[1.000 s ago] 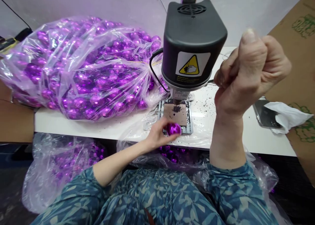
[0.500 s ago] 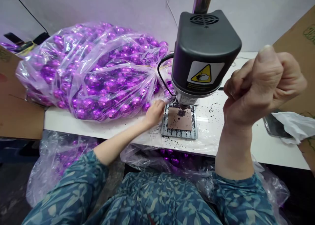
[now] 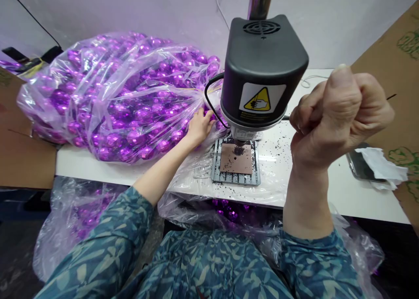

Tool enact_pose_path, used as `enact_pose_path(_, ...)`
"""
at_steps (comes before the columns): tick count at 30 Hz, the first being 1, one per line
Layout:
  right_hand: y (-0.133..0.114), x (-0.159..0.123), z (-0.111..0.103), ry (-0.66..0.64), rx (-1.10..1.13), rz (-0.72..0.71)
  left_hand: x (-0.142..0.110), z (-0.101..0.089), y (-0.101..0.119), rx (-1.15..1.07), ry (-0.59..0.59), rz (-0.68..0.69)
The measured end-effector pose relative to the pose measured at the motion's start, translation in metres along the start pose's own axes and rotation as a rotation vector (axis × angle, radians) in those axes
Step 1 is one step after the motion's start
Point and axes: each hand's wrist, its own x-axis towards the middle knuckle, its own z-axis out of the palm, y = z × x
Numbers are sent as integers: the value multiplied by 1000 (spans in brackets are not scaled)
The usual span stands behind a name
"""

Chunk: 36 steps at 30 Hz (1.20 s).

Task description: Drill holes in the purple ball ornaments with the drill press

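A black bench drill press point(image 3: 263, 72) stands over a small metal base plate point(image 3: 236, 161) with a brown pad and dark shavings. My right hand point(image 3: 338, 118) is raised beside the press head, fist closed round its thin lever handle. My left hand point(image 3: 198, 126) reaches into the mouth of a big clear plastic bag of shiny purple balls point(image 3: 114, 98) on the white table point(image 3: 330, 190). Its fingertips lie among the balls, hidden by plastic, so what they hold is unclear.
A second plastic bag with purple balls point(image 3: 225, 207) hangs below the table's front edge over my lap. Cardboard boxes stand at the left point(image 3: 19, 155) and right point(image 3: 393, 67). A phone under white tissue point(image 3: 373, 163) lies at the right.
My left hand let go of the purple ball it held at the base plate and moved up and left into the bag's mouth. My right fist stayed on the lever.
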Motion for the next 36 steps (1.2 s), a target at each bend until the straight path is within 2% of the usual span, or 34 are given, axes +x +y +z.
enact_pose_path(2, 0, 0, 1, 14, 13, 2, -19, -16, 9, -217, 20, -67)
enact_pose_path(5, 3, 0, 3, 34, 16, -23, -47, -29, 24, -685, -148, -247)
enact_pose_path(7, 5, 0, 3, 48, 21, -38, -62, -29, 30, -928, -292, -384)
enact_pose_path(10, 5, -1, 2, 42, 37, -27, -77, -20, 34, -1081, -382, -518)
enact_pose_path(12, 3, -1, 2, 30, 24, -18, -83, -11, 35, -1085, -394, -531)
enact_pose_path(18, -2, -2, 2, 25, -58, 11, -94, 9, 40, -992, -407, -394)
enact_pose_path(24, -3, -2, 5, 34, -19, -22, -97, 17, 45, -921, -422, -353)
enact_pose_path(30, -5, -3, 5, 28, 8, -12, -95, 25, 48, -775, -384, -312)
enact_pose_path(36, 0, -3, 4, 43, -1, -20, -101, 29, 58, -531, -312, -119)
